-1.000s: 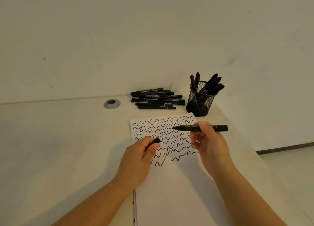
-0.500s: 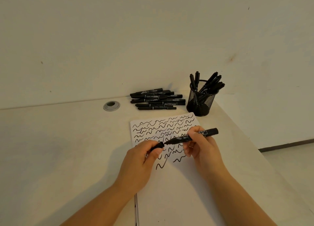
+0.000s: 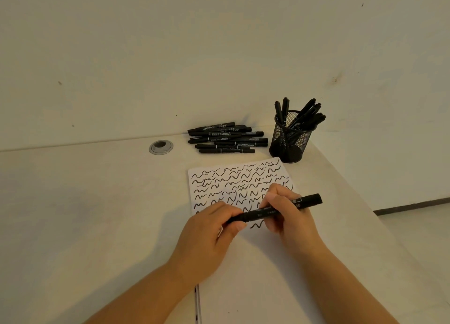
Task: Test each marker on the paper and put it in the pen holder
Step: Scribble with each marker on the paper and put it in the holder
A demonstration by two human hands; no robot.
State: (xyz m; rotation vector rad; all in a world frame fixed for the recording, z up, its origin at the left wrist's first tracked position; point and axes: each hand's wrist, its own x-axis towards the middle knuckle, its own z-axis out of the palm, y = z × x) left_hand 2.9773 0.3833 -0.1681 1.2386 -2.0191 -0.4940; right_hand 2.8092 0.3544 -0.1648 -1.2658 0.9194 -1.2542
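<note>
Since a moment ago, I see my left hand (image 3: 209,228) has pushed the cap onto the marker (image 3: 275,209); both hands' fingers grip it above the paper (image 3: 243,287). My right hand (image 3: 287,214) holds the barrel. Label unreadable.

Matt black plastic, wire mesh, white paper

The marker (image 3: 275,210) looks matt plastic; behind the smooth paper (image 3: 255,275), a black metal-mesh pen holder (image 3: 289,141) stands.
</note>
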